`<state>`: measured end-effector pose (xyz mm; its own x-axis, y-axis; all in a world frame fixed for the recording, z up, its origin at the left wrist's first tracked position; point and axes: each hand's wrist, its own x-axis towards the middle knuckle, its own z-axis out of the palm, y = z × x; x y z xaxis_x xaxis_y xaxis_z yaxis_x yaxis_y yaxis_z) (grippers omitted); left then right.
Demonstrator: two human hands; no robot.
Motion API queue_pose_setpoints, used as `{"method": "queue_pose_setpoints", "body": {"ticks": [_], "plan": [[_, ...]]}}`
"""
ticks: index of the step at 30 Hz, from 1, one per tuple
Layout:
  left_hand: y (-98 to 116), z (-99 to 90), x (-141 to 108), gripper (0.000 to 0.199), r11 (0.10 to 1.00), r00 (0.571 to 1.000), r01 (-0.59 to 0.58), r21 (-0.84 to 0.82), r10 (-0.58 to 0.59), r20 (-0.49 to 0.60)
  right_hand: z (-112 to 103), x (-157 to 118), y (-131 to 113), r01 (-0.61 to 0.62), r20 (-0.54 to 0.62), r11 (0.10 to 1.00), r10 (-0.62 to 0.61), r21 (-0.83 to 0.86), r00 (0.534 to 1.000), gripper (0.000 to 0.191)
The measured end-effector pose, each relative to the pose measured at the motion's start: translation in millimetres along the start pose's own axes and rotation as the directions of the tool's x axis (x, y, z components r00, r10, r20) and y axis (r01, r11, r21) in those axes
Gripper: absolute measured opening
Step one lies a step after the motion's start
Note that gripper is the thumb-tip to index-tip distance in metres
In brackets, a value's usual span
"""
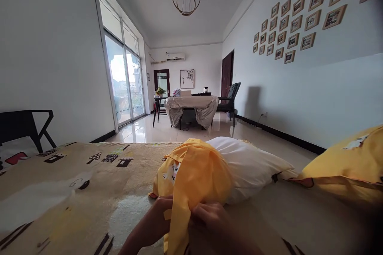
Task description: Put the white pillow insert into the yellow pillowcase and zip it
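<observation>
A yellow pillowcase (200, 167) with a printed white animal face lies bunched over one end of a white pillow (254, 163) on the bed. My right hand (208, 215) is closed, its fingers pinching the near edge of the fabric. On the other side of a hanging fold, my left hand (160, 215) grips the same pillowcase; the fold hides part of its fingers. The rest of the pillow sticks out to the right of the yellow cloth.
The bed has a beige printed blanket (119, 191). Another yellow pillow (350, 163) lies at the right. A black chair (30, 123) stands at the left. Beyond the bed are a covered table (191, 101) and a dark armchair (230, 95).
</observation>
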<state>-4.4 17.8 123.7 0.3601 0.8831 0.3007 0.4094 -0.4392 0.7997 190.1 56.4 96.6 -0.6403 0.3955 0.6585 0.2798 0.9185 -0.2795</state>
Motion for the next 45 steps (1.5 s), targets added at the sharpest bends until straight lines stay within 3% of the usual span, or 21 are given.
{"method": "queue_pose_setpoints", "body": {"ticks": [7, 11, 15, 18, 21, 25, 27, 29, 31, 34, 38, 40, 42, 45], "plan": [[-4.7, -6.7, 0.3, 0.019, 0.997, 0.994, -0.011, -0.082, 0.019, 0.105, -8.7, -0.7, -4.3, 0.178, -0.059, 0.940, -0.203, -0.290, 0.977, 0.039], [-4.4, -9.0, 2.5, 0.023, 0.996, 1.000, -0.004, -0.089, 0.007, 0.028, -6.7, 1.0, -8.7, 0.159, -0.114, 0.938, -0.202, -0.307, 0.973, 0.038], [-6.7, -9.2, 5.8, 0.028, 0.980, 0.999, 0.032, -0.195, -0.037, -0.023, -1.0, 0.0, -8.3, 0.065, -0.202, 0.953, -0.129, -0.295, 0.971, 0.031], [-14.4, -9.6, 7.4, 0.031, 0.938, 0.992, 0.053, -0.342, -0.089, -0.091, 4.8, -2.6, -2.9, 0.038, -0.185, 0.957, -0.095, -0.289, 0.978, 0.028], [-22.8, -11.7, 7.8, 0.034, 0.887, 0.975, -0.002, -0.462, -0.102, -0.199, 9.1, -4.0, 5.1, 0.069, -0.175, 0.960, -0.120, -0.272, 0.977, 0.026], [-23.6, -16.0, 7.2, 0.036, 0.889, 0.961, -0.010, -0.458, -0.118, -0.250, 7.1, -3.3, 13.3, 0.095, -0.157, 0.977, -0.126, -0.192, 0.979, 0.028], [-19.2, -16.5, 6.6, 0.039, 0.885, 0.964, 0.013, -0.466, -0.135, -0.229, 2.9, -2.5, 13.3, 0.038, -0.108, 0.994, -0.050, -0.103, 0.993, 0.028], [-14.6, -15.0, 6.1, 0.043, 0.892, 0.975, -0.005, -0.453, -0.096, -0.199, -0.9, -1.9, 9.8, -0.119, -0.040, 0.993, 0.119, 0.019, 0.992, 0.025], [-12.4, -11.5, 5.7, 0.049, 0.914, 0.985, -0.044, -0.403, -0.027, -0.170, -1.6, -1.4, 3.6, -0.312, 0.042, 0.938, 0.309, 0.152, 0.950, 0.022], [-12.9, -3.7, 5.3, 0.043, 0.964, 0.992, 0.010, -0.265, -0.044, -0.121, 5.1, -0.1, -6.8, -0.491, 0.130, 0.797, 0.478, 0.353, 0.869, 0.031], [-6.6, 4.3, 2.4, 0.018, 0.999, 0.995, 0.047, 0.026, -0.045, -0.089, 17.2, 1.7, -13.2, -0.486, 0.128, 0.590, 0.544, 0.644, 0.829, 0.038], [-1.3, 4.9, 0.5, 0.014, 0.996, 0.995, 0.029, 0.081, -0.021, -0.098, 20.1, 1.6, -10.8, -0.447, 0.097, 0.541, 0.555, 0.713, 0.826, 0.039], [-0.5, 3.8, -0.4, 0.017, 0.998, 0.992, 0.029, 0.055, -0.022, -0.126, 22.5, 0.7, -4.7, -0.435, 0.061, 0.525, 0.585, 0.732, 0.809, 0.039], [-11.4, 2.6, 1.1, 0.034, 0.994, 0.988, -0.029, -0.110, 0.012, -0.154, 30.2, -1.0, 8.5, -0.419, 0.036, 0.459, 0.639, 0.783, 0.768, 0.036]]}}
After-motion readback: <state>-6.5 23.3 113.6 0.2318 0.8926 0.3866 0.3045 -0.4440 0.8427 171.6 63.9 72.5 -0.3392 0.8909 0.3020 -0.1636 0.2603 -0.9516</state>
